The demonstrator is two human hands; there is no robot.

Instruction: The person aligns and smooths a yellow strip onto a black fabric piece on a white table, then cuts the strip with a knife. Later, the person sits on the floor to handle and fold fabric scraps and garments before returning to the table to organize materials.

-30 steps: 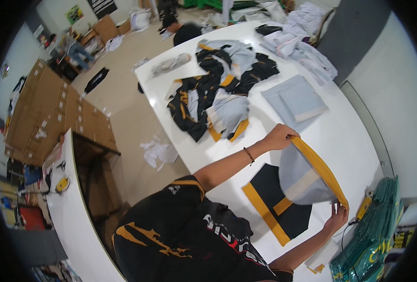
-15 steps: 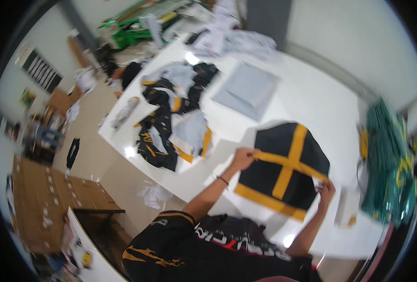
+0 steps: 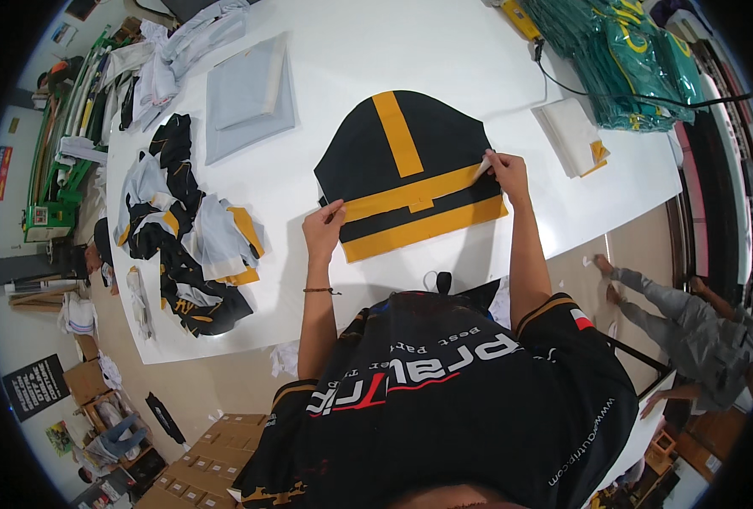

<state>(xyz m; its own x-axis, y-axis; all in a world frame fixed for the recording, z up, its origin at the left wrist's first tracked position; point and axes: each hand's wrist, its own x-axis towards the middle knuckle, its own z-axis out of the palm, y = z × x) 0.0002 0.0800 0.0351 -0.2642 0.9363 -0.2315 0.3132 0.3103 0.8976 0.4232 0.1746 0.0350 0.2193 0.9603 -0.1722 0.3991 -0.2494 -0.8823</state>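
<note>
Green frame (image 3: 54, 212): between 9 and 10 o'clock in your view, beyond the table.
White cloth pile (image 3: 164, 68): between 10 and 11 o'clock, along the rim of the white table (image 3: 470, 64).
Heap of black, grey and yellow cloth (image 3: 198, 233): 9 o'clock, loosely tangled.
Grey sheets (image 3: 249, 97): 11 o'clock, lying flat.
Your left hand (image 3: 323, 231): just off centre toward 10 o'clock, thumb and fingers closed on one end of the panel's crosswise yellow strip.
Black cloth panel (image 3: 351, 153): 12 o'clock, on the table between your hands, curved edge away from you, yellow strip upright in its middle.
Second black piece (image 3: 427, 231): partly under the panel, yellow band nearest you.
Your right hand (image 3: 509, 174): 2 o'clock, pinching the strip's other end, a pale bit showing by the fingertips.
Yellow tool (image 3: 520, 19): 1 o'clock, corded.
Folded white cloth (image 3: 567, 136): 2 o'clock, yellow at one corner.
Green packs (image 3: 622, 68): 2 o'clock, farther out, in clear plastic.
Co-worker (image 3: 716, 339): between 3 and 4 o'clock, in grey.
</note>
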